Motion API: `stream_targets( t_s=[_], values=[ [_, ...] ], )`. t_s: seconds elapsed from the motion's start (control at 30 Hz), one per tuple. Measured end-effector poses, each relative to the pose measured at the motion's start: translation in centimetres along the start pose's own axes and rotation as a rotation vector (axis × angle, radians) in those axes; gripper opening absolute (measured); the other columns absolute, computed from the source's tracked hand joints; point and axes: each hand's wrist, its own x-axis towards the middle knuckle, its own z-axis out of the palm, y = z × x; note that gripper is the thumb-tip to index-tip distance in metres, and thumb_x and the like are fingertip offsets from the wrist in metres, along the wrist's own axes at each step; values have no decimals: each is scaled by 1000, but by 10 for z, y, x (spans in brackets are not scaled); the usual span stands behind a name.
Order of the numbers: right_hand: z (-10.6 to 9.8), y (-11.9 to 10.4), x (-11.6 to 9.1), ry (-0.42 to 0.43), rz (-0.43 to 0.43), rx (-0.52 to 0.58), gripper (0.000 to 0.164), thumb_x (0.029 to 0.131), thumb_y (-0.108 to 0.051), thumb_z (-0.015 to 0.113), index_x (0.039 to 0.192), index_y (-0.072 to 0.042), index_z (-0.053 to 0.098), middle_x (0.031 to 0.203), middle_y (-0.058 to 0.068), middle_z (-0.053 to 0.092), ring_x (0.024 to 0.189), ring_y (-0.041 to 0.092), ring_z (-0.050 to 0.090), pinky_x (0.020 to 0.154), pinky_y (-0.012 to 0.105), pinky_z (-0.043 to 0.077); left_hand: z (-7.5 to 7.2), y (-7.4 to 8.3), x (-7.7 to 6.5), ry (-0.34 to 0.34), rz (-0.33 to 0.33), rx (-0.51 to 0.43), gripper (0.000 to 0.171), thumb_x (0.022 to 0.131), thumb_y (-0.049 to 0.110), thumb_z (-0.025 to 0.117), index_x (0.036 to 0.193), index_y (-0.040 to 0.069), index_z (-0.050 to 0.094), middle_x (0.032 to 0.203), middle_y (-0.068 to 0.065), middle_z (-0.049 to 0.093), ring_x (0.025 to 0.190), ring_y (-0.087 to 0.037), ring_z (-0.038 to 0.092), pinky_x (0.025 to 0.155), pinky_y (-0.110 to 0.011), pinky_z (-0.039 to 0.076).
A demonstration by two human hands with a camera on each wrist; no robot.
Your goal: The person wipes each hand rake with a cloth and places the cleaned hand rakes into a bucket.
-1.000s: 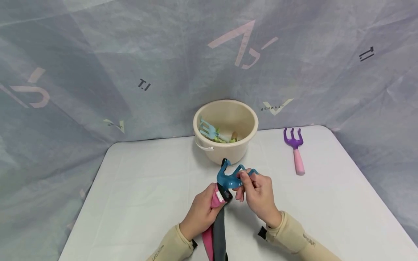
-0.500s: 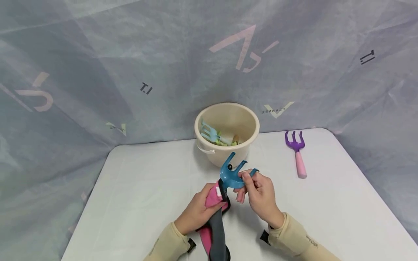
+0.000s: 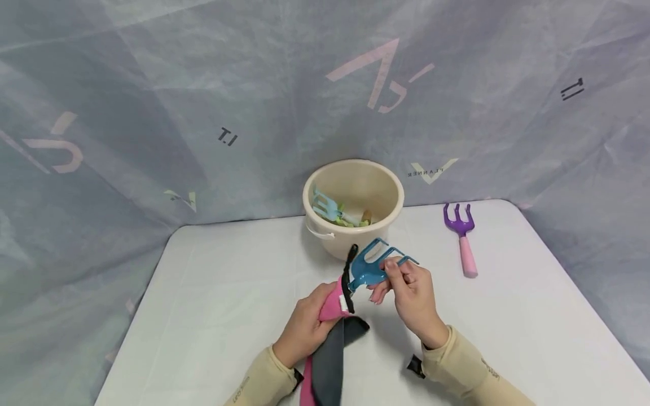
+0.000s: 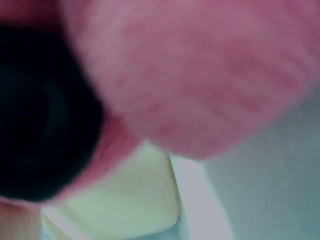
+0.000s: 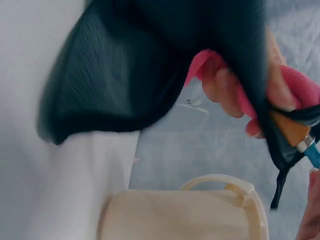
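Observation:
A blue three-pronged hand fork [image 3: 367, 272] is held between both hands over the table. My left hand [image 3: 303, 326] grips a pink cloth [image 3: 332, 303] with dark grey flaps and black edging, wrapped round the fork's handle. In the right wrist view, part of the wooden handle [image 5: 291, 131] and its metal collar show beyond the cloth. My right hand [image 3: 415, 298] pinches an outer prong between thumb and fingers. Blurred pink fabric [image 4: 210, 75] fills most of the left wrist view.
A cream bucket [image 3: 347, 239] stands just beyond the hands, with a light blue hand fork [image 3: 327, 209] and some green items inside. A purple hand fork [image 3: 459, 226] with a pink handle lies on the white table [image 3: 213, 293] at the right. A grey curtain [image 3: 244, 96] hangs behind.
The blue fork has turned so its prongs point up and right, and the right hand has shifted slightly right with it. The cloth's dark flaps have swung around below the left hand.

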Motion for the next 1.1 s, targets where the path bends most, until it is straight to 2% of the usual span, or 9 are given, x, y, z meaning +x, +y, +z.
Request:
stream_targets(
  t_s=[0.1,0.2,0.4,0.53,0.7,0.83,0.9,1.0,1.1],
  values=[
    [0,0,1,24,36,-1,28,106,-6,39,95,10,59,66,23,71,47,22,65,44,33,57,1,-3,-1,93,134,238,53,83,2,67,133,0,50,115,-12,64,105,-18,63,84,-38,59],
    [0,2,1,31,110,35,31,107,-12,38,96,9,59,65,8,74,49,22,65,46,34,58,1,-2,-3,97,144,221,58,82,-1,65,138,0,48,118,-13,63,108,-19,62,86,-37,58],
    [-2,5,4,37,230,212,31,107,-19,38,93,-1,59,65,-7,74,50,14,65,49,24,58,-5,3,-4,99,-49,-262,52,86,-1,70,136,5,56,125,-16,65,115,-21,60,98,-34,53],
    [-4,5,7,63,253,314,29,107,-19,39,92,-6,61,65,-5,74,51,12,65,50,22,57,-8,4,-4,129,-78,-444,46,82,-11,68,127,-3,61,124,-21,65,113,-21,60,99,-26,50],
    [-4,3,12,74,278,442,29,106,-20,41,91,-8,62,66,-3,75,53,10,65,51,20,57,-9,5,-4,131,-93,-732,32,86,-10,64,117,0,66,114,2,70,98,-10,61,86,-19,51],
    [-3,1,13,60,309,507,29,106,-21,41,91,-8,62,68,-2,75,54,9,66,53,19,57,-10,4,-3,14,-105,-1132,34,91,-4,61,124,2,64,122,-5,69,111,-21,62,97,-26,51],
    [-2,1,12,49,322,531,31,107,-21,40,90,-8,62,68,-2,75,55,9,66,53,19,57,-9,1,-1,-57,-108,-1261,38,92,0,63,129,3,62,128,-14,66,118,-32,58,104,-33,48],
    [0,2,10,22,356,553,34,107,-22,39,88,-9,63,68,-2,76,56,8,67,54,19,57,-9,-2,0,-97,-39,-1272,43,92,16,66,132,0,59,124,-18,67,116,-37,58,106,-37,46],
    [1,3,7,6,416,552,35,107,-25,40,88,-10,64,66,-3,75,55,7,66,53,18,56,-12,-1,1,-171,-162,-1388,38,94,21,64,123,-3,64,114,-16,71,108,-30,63,100,-30,50]
  ],
)
